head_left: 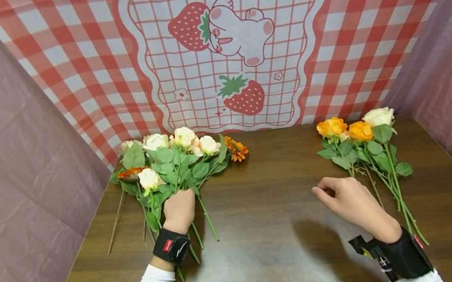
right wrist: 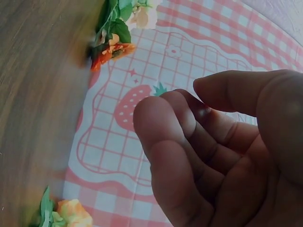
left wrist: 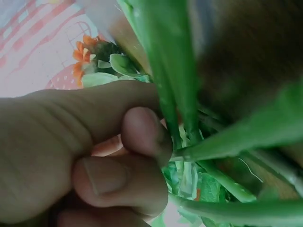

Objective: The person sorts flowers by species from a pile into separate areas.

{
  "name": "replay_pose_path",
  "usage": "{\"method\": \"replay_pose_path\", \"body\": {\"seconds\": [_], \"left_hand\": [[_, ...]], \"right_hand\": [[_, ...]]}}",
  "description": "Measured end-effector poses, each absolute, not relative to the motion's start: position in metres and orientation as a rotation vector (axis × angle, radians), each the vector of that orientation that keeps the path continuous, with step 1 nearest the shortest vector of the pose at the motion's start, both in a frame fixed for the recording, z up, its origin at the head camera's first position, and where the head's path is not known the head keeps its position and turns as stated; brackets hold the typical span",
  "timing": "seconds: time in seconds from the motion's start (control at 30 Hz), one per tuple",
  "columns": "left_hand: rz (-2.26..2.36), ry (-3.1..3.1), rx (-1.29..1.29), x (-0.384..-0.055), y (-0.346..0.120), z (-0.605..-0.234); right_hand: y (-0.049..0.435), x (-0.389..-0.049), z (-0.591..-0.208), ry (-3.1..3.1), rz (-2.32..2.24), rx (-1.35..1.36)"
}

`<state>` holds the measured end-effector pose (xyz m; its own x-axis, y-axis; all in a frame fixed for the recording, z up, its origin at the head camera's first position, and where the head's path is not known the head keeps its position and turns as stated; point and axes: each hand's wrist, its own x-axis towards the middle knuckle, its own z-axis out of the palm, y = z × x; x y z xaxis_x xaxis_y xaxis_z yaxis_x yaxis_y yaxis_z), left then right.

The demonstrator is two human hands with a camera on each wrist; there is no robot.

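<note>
On the left of the table my left hand [head_left: 180, 211] grips several green flower stems, just below the leaves of a bunch of white roses [head_left: 184, 138]. In the left wrist view the curled fingers [left wrist: 125, 179] close round the green stems [left wrist: 173, 80], and part of the grip is hidden. An orange daisy-like flower [head_left: 237, 149] juts from the bunch's right side. My right hand [head_left: 353, 202] hovers over the table with its fingers loosely bent. It holds nothing, as the right wrist view shows. Beside it lie orange roses [head_left: 331, 127] and a white rose [head_left: 378, 117].
The flowers lie on a dark brown wooden table [head_left: 254, 264]. A red-and-white checked cloth [head_left: 366, 20] with strawberries hangs behind it. Pinkish curtains [head_left: 0, 147] stand at both sides. Loose brown stems [head_left: 115, 222] extend at the far left.
</note>
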<state>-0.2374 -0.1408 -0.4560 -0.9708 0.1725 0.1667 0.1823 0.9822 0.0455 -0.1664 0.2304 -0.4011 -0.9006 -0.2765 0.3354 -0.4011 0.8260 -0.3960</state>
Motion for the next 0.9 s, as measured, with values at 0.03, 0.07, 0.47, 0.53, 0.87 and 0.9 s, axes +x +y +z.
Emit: {"method": "replay_pose_path", "body": {"seconds": [0.03, 0.07, 0.47, 0.53, 0.87, 0.9], "left_hand": [[-0.093, -2.96, -0.272, -0.237, -0.141, -0.456], [-0.095, -2.957, -0.274, -0.237, -0.14, -0.457], [-0.127, -3.045, -0.222, -0.239, -0.14, -0.454], [-0.118, -3.054, -0.23, -0.239, -0.138, -0.455], [-0.274, -3.068, -0.286, -0.234, -0.137, -0.446], [-0.311, -3.064, -0.288, -0.234, -0.137, -0.444]], "right_hand": [[0.23, -0.166, -0.4, -2.747, 0.677, 0.521], [0.229, -0.166, -0.4, -2.746, 0.673, 0.522], [0.23, -0.166, -0.402, -2.751, 0.676, 0.535], [0.23, -0.166, -0.402, -2.759, 0.681, 0.535], [0.23, -0.167, -0.404, -2.782, 0.703, 0.569], [0.23, -0.167, -0.404, -2.783, 0.705, 0.575]]}}
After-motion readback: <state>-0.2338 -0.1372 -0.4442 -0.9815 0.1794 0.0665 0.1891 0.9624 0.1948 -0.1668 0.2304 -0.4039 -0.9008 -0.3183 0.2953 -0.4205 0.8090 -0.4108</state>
